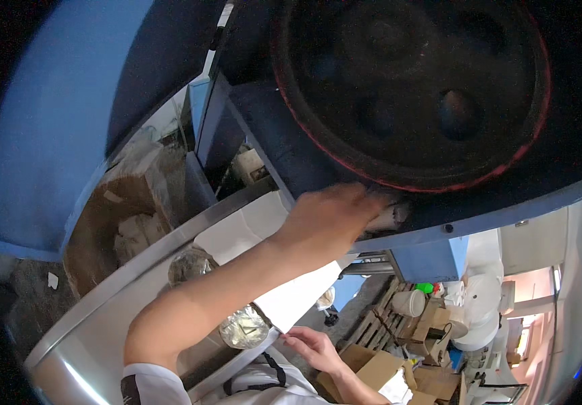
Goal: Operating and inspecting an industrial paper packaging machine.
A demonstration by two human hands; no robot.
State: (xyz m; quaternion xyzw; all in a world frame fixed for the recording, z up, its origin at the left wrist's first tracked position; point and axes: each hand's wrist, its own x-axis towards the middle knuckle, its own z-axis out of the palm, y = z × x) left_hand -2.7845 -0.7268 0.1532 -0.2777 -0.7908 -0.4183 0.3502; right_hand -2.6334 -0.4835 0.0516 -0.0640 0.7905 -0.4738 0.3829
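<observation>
My left hand (335,216) reaches far forward under a large dark wheel (412,155) with a red rim. Its fingers are smeared by motion and lie beside a small pale thing (391,216) at the blue machine's edge; whether they hold it I cannot tell. Nearer to me, my right hand (314,347) has thumb and forefinger drawn together at the near corner of a white sheet (297,290). My left forearm crosses over part of that sheet. Two clear plastic-wrapped bundles sit on the metal tray: one bundle (191,266) left of the forearm, another bundle (243,327) right of it.
The curved metal tray (112,304) runs along the machine's front. A blue panel (54,128) stands at the left, with an open cardboard box (118,216) beyond the tray. Cardboard boxes (372,368), a wooden pallet (375,314) and a white bucket (408,303) are at the right.
</observation>
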